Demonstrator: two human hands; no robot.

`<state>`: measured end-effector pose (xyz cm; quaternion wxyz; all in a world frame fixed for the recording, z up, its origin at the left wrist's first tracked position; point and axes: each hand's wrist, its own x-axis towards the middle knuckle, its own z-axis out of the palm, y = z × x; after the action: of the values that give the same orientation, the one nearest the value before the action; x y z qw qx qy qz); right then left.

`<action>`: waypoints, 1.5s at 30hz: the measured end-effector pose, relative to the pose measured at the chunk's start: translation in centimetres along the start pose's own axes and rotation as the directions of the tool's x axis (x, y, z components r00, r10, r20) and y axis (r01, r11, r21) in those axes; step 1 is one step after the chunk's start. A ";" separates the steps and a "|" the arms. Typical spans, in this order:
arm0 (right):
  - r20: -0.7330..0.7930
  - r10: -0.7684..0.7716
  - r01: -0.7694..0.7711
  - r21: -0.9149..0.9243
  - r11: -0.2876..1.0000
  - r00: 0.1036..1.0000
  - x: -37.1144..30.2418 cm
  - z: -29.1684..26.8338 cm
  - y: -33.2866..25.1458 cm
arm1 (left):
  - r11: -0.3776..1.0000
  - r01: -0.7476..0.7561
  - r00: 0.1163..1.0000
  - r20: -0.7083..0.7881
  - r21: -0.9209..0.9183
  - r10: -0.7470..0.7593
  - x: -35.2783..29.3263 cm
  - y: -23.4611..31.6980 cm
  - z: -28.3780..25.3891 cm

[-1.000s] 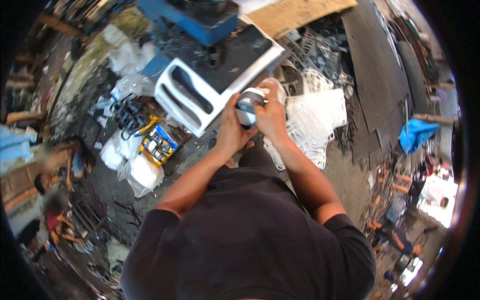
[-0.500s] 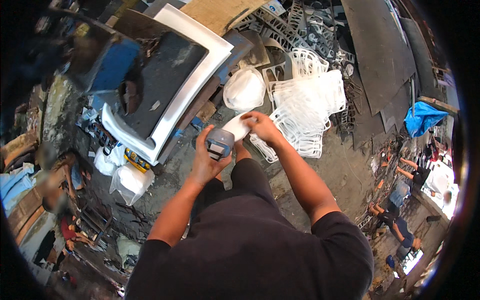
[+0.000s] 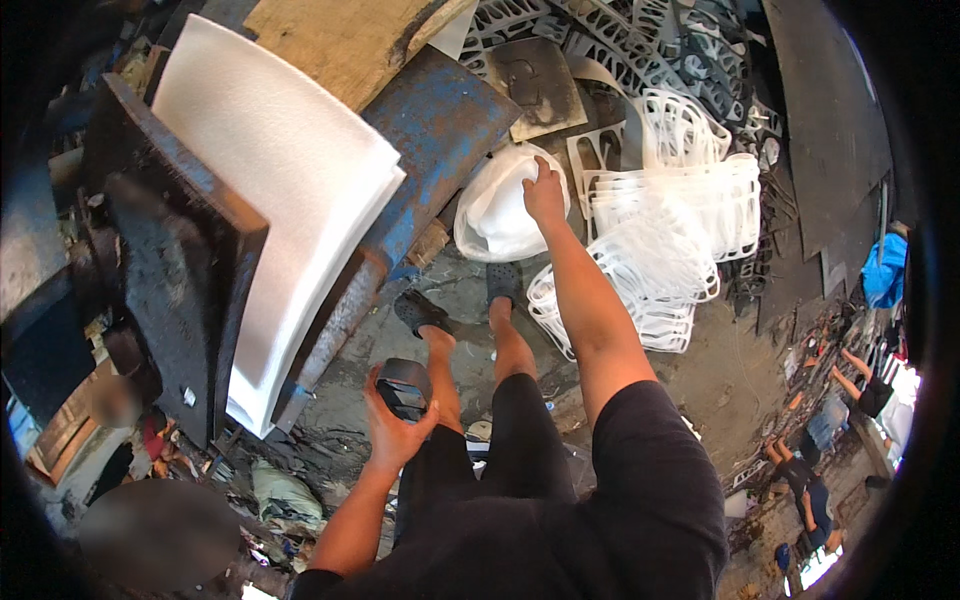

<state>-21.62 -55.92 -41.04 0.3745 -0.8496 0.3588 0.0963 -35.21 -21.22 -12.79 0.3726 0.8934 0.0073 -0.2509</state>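
Observation:
My left hand [image 3: 400, 425] is closed around a dark grey hollow block [image 3: 404, 388] with openings in it, which looks like a cutting die. It is held low, near my left leg. My right arm stretches forward, and my right hand [image 3: 545, 195] is over the mouth of a clear plastic bag [image 3: 468, 222] on the ground. White pieces [image 3: 508, 215] fill that bag. The fingers of my right hand look extended against the white pieces, with nothing clearly gripped.
White sheets with cut-out holes [image 3: 655, 240] lie in a pile right of the bag. A thick stack of white sheet material [image 3: 270, 110] leans over a blue-painted metal slab [image 3: 440, 120] at left. Dark boards [image 3: 820, 120] stand at far right. Other people sit at the right edge.
My right hand has moved away from the left one, forward to the bag; the white piece it held is no longer in it. My left hand has lowered with the block. The white stack has swung upright.

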 end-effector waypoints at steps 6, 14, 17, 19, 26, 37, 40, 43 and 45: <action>0.067 0.161 -0.160 -0.014 0.987 0.985 2.0 1.5 0.7 | 0.999 -0.019 1.000 0.014 -0.027 0.020 0.3 -1.7 1.0; 0.320 -0.102 0.037 0.205 0.978 0.942 -14.3 -10.3 -4.0 | 0.915 -0.116 0.990 -0.118 -0.386 0.076 0.1 6.7 -1.9; 0.924 -0.087 -0.375 0.236 0.897 0.373 -26.0 -18.8 -12.5 | 0.795 -0.271 0.953 -0.265 -0.543 0.143 -0.8 11.3 -3.3; 0.887 -0.219 -0.668 0.453 0.591 0.408 -31.5 -19.6 -15.1 | 0.761 -0.434 0.892 -0.350 -0.482 0.286 -1.8 13.6 -4.0; 0.531 -0.238 -0.551 0.834 -0.021 0.813 -33.7 -24.9 -24.3 | 0.795 -0.581 0.728 -0.545 -0.171 0.415 -4.4 14.7 -12.6; 0.300 -0.188 -0.249 0.935 0.253 0.935 -38.5 -29.5 -29.2 | 0.907 -0.196 0.834 -0.549 -0.373 -0.045 11.3 0.5 -19.4; 0.284 -0.194 -0.220 0.929 0.297 0.939 -41.0 -28.9 -30.4 | 0.936 -0.348 0.760 -0.599 -0.047 0.252 13.5 -2.5 -17.7; 0.252 -0.250 -0.160 0.927 0.339 0.935 -43.1 -28.1 -32.2 | 0.951 -0.257 0.845 -0.518 -0.169 0.137 13.8 -1.9 -17.5; 0.214 -0.312 -0.080 0.917 0.391 0.926 -44.1 -27.5 -33.1 | 0.938 -0.162 0.897 -0.441 -0.307 0.011 12.9 -0.7 -18.2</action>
<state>-33.89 -36.37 16.09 0.8411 -0.4953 0.2173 0.0078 -16.05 -10.78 -8.29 0.5195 0.8491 0.0921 -0.0243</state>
